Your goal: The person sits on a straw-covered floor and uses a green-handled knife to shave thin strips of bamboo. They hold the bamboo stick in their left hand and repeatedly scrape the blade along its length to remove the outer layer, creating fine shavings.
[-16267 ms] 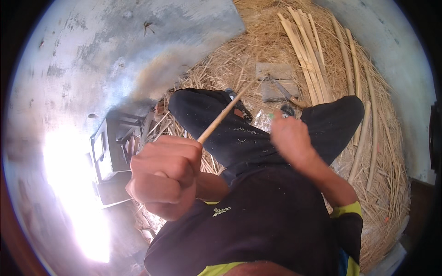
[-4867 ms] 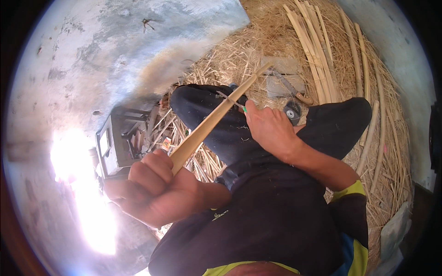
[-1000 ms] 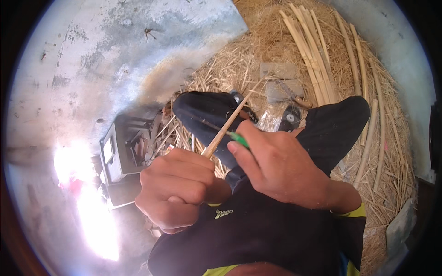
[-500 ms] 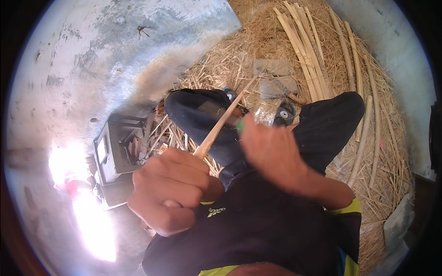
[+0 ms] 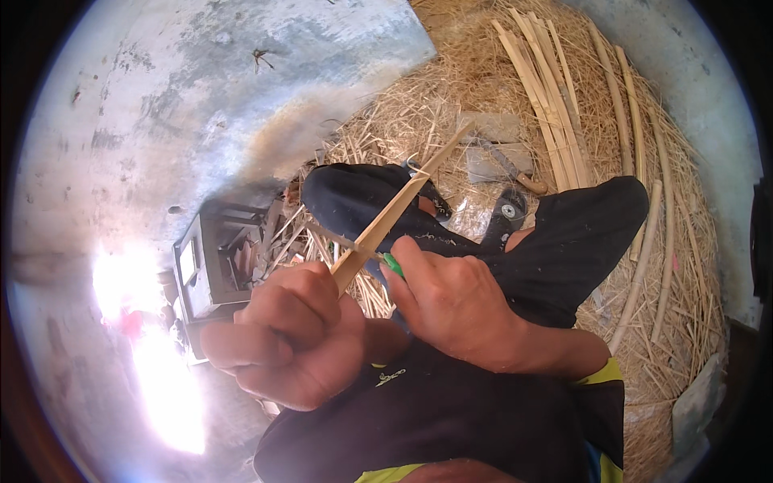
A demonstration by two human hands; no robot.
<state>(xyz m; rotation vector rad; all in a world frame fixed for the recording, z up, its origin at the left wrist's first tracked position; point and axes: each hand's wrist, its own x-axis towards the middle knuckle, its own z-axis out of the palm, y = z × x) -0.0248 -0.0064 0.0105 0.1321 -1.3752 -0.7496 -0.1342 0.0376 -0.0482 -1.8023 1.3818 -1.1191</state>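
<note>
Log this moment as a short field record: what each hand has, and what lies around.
left hand: fist closed on a split bamboo strip
right hand: grip on a green-handled tool set against the strip
lap: black trousers
ground: straw and shavings, long bamboo strips
left side: small dark box

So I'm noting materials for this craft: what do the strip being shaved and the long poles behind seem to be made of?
The strip in the left hand looks like split bamboo or cane: pale, matte, straight-grained. The poles look the same, tan and dry. The right hand grips a tool with a green handle, probably plastic.
</note>
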